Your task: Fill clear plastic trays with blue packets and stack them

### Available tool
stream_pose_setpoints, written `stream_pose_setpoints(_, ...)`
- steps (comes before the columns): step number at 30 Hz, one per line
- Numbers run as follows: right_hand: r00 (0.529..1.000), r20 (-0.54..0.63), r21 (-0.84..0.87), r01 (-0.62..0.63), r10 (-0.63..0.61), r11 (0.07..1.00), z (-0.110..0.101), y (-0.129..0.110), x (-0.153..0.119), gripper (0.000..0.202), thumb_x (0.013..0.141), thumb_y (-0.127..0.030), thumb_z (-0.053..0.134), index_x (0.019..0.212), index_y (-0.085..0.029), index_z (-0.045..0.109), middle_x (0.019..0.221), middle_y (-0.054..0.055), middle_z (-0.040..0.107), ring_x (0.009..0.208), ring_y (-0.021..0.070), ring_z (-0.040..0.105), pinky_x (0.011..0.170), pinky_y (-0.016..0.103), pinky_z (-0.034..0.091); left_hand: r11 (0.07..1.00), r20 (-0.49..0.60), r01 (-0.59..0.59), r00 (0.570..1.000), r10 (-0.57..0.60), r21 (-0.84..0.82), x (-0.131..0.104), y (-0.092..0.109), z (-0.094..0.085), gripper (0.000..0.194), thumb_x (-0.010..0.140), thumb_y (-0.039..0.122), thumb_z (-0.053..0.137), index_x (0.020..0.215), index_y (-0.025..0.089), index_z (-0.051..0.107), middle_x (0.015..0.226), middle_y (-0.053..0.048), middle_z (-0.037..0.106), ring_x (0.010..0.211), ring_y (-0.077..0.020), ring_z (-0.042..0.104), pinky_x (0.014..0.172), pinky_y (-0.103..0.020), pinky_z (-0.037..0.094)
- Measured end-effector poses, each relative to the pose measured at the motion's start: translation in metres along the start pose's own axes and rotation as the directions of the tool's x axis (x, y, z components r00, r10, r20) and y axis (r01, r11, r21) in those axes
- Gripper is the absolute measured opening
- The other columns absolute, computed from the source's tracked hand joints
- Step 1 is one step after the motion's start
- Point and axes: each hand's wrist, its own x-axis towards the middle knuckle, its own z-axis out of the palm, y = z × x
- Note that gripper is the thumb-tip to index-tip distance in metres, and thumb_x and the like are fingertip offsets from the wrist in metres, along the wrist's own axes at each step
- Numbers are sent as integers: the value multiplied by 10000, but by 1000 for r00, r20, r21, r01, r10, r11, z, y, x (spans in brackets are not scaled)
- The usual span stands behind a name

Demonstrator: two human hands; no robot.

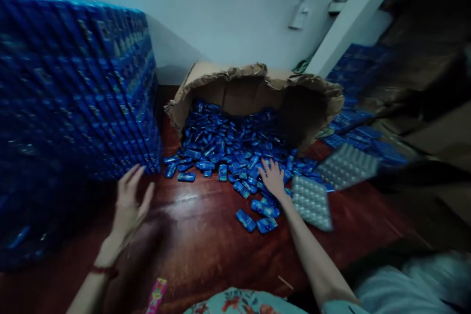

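Many small blue packets point(221, 137) spill from a torn cardboard box point(239, 89) lying on its side on the red-brown surface. My right hand point(273, 179) rests over the front of the pile with its fingers spread, touching the packets. To the left, my left hand point(130, 198) hovers above the bare surface, fingers apart and holding nothing, near the tall stack of blue packs point(121, 93). Two grey trays with rows of bumps lie right of my right hand, the nearer tray point(312, 202) close to my wrist and the farther tray point(348, 167) beyond it.
A pale wall point(228, 19) stands behind the box, with a slanted white post point(346, 32) at the right. More blue packs point(360, 135) lie beyond the trays. A pink wrapper point(157, 296) is near the bottom edge. Grey cloth point(415, 287) shows at lower right.
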Motion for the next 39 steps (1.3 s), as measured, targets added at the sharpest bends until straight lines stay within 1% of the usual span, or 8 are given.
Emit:
stream_pose_setpoints(3, 989, 78, -58, 134, -129, 989, 13, 0, -31, 505, 909, -455, 355, 1363, -241, 408, 1481, 136, 273, 1367, 309, 196, 1065, 557, 136, 997, 307, 32, 950, -50, 63, 15, 11, 74, 627, 886, 474, 397, 1426, 188, 259, 1509, -155, 147, 1382, -327, 171, 1099, -517, 199)
stream_pose_setpoints(7, 945, 71, 32, 319, -320, 947, 10, 0, -53, 519, 924, -456, 314, 1405, -264, 321, 1488, 113, 268, 1369, 255, 222, 1078, 540, 134, 984, 447, 111, 880, -162, 138, 46, 27, 149, 641, 909, 506, 304, 1449, 178, 192, 1516, -194, 89, 1391, -371, 51, 1063, -615, 91)
stream_pose_setpoints(10, 967, -177, 88, 203, -185, 975, -5, 36, -69, 503, 925, -454, 294, 1366, -230, 383, 1403, 123, 406, 1329, 254, 298, 1059, 550, 189, 987, 482, 119, 862, -159, 112, 53, 41, 181, 626, 911, 531, 269, 1448, 219, 192, 1520, -186, 67, 1388, -380, 48, 1025, -669, 69)
stream_pose_setpoints(13, 924, -382, 126, 63, -11, 990, -20, 92, -95, 493, 896, -503, 335, 1178, -168, 561, 1167, 153, 569, 1145, 276, 471, 969, 508, 344, 992, 481, 85, 869, -121, 95, 43, 52, 200, 618, 902, 541, 305, 1442, 261, 201, 1529, -156, 40, 1392, -369, 39, 1015, -687, 38)
stream_pose_setpoints(19, 962, -204, 23, 190, -181, 982, -40, 143, -139, 383, 859, -512, 453, 926, -190, 650, 925, 108, 598, 867, 246, 528, 771, 395, 446, 989, 454, 104, 890, -45, -106, 17, 75, 207, 621, 917, 507, 295, 1456, 246, 128, 1535, -122, 18, 1404, -304, -39, 1056, -633, -9)
stream_pose_setpoints(23, 960, -130, 69, 257, -247, 964, -42, 118, -136, 347, 906, -413, 401, 858, -207, 677, 792, 84, 608, 793, 227, 532, 734, 356, 439, 961, 358, 48, 932, 55, -272, 4, 98, 203, 554, 924, 446, 344, 1438, 303, 194, 1538, -76, 95, 1413, -261, 13, 1091, -581, 18)
stream_pose_setpoints(30, 990, 105, 186, 77, -98, 980, -46, 70, -114, 239, 847, -262, 505, 729, -189, 699, 722, 77, 643, 766, 221, 565, 716, 313, 409, 901, 251, -161, 927, 277, -402, -7, 126, 193, 455, 926, 369, 395, 1369, 269, 365, 1494, -90, 236, 1394, -240, 159, 1109, -485, 189)
stream_pose_setpoints(39, 973, 218, 256, 10, -68, 967, -53, 73, -102, 194, 797, -195, 538, 682, -187, 694, 686, 14, 688, 642, 146, 598, 608, 220, 388, 856, 316, -48, 918, 241, -514, -12, 133, 164, 383, 938, 366, 359, 1283, 248, 478, 1468, -85, 268, 1377, -245, 207, 1113, -479, 221)
